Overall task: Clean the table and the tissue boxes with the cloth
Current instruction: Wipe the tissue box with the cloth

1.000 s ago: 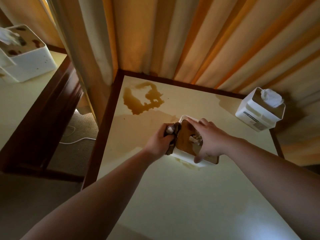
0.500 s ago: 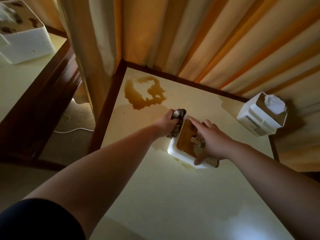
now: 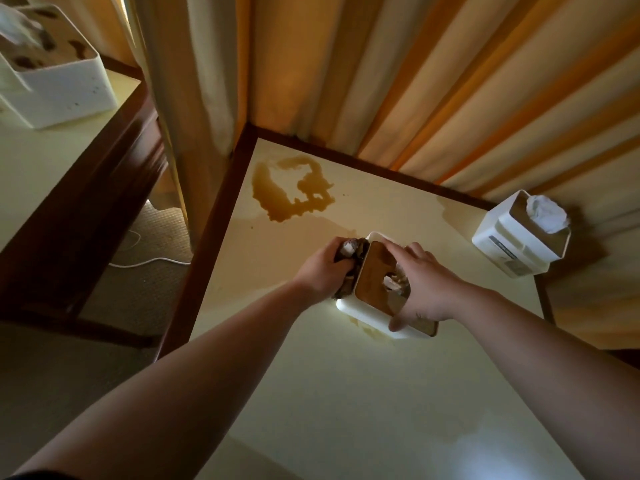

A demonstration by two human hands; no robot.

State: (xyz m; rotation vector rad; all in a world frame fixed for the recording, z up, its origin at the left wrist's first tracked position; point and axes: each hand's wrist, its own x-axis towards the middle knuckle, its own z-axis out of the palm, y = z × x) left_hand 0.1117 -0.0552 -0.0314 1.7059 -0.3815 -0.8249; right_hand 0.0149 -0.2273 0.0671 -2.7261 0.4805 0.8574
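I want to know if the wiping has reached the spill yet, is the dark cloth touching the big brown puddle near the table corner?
Apart. In the head view, the dark cloth in the left hand sits against the white tissue box, with bare tabletop before the brown puddle.

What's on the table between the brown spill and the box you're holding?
In the head view, only bare tabletop with a faint damp smear separates the spill from the box. The left hand presses the cloth against the box's side.
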